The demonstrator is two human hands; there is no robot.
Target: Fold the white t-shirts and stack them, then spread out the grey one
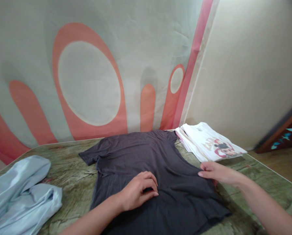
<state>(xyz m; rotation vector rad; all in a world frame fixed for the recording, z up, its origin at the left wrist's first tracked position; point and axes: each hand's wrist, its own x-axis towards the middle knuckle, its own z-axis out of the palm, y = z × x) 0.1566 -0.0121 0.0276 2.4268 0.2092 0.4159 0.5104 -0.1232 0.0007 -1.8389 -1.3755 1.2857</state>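
A dark grey T-shirt [136,156] lies spread on the table [70,169], its collar end toward the wall. My left hand [138,191] rests on the shirt's middle with fingers curled, pinching the fabric. My right hand [216,173] grips the shirt's right edge between thumb and fingers, where the cloth is pulled into a fold.
A stack of folded white T-shirts [209,142], the top one with a red print, sits at the table's far right corner. A crumpled light blue garment [21,192] lies at the left. A wall hanging with orange shapes [87,81] stands just behind the table.
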